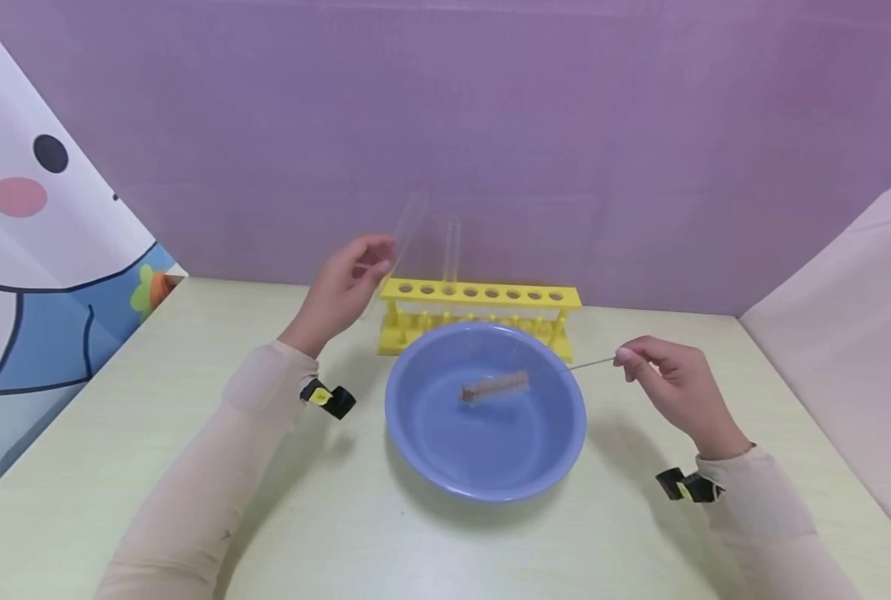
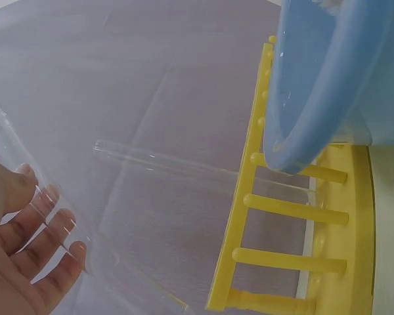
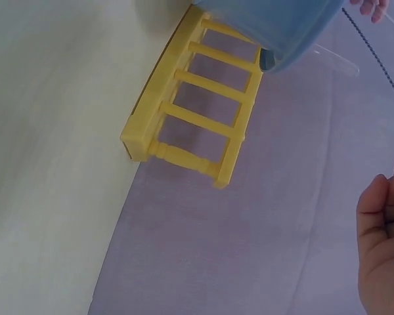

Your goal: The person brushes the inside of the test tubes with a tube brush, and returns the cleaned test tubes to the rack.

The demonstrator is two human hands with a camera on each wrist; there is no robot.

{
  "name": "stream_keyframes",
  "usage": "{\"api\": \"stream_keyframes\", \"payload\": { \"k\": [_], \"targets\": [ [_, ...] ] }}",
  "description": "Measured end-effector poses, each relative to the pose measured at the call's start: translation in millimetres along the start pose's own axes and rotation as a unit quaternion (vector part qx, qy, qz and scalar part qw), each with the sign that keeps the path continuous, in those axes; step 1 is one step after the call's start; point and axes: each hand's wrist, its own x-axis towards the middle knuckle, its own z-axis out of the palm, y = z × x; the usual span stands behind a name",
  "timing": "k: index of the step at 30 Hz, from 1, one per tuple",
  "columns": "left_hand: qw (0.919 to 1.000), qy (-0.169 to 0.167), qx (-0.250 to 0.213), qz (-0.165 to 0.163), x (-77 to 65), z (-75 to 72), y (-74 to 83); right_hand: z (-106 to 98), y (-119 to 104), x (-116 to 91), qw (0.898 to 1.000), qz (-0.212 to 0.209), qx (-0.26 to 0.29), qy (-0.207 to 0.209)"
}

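Observation:
My left hand (image 1: 343,287) grips a clear test tube (image 1: 409,221) between thumb and fingers, beside the left end of the yellow test tube rack (image 1: 571,297). The left wrist view shows the held tube slanting across the fingers (image 2: 27,259). Over on the right, my right hand (image 1: 673,383) pinches the twisted wire handle of a test tube brush (image 1: 496,386). Its pale bristles, brown at the tip, hang over the blue basin (image 1: 394,408). A second clear test tube (image 1: 453,250) stands upright in the rack, towards its left.
The basin sits in front of the rack and overlaps its base in the head view. Both stand on a pale table (image 1: 325,517). Behind rises a purple backdrop (image 1: 640,150), with a cartoon-printed cloth (image 1: 32,333) at the left and a pale cloth (image 1: 858,308) at the right.

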Motion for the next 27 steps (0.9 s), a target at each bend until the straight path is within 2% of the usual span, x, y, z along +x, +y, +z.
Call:
{"api": "stream_keyframes", "payload": {
  "k": [11, 18, 22, 27],
  "targets": [
    [0.9979, 0.023, -0.059, 0.012, 24.8, 11.6, -4.8, 0.4, -8.8, -1.2, 0.997, 0.073, -0.028, -0.025],
    [0.9959, 0.031, -0.085, -0.007, 33.9, 19.9, -3.2, 0.8, -10.1, -3.9, 0.992, 0.112, -0.053, -0.024],
    [0.993, 0.044, -0.107, -0.022, 36.9, 22.8, -3.4, 1.6, -8.9, -5.4, 0.991, 0.116, -0.06, -0.02],
    [0.9897, 0.062, -0.127, -0.026, 40.2, 25.8, -7.2, 2.2, -10.0, -5.2, 0.992, 0.107, -0.062, -0.017]
  ]
}}
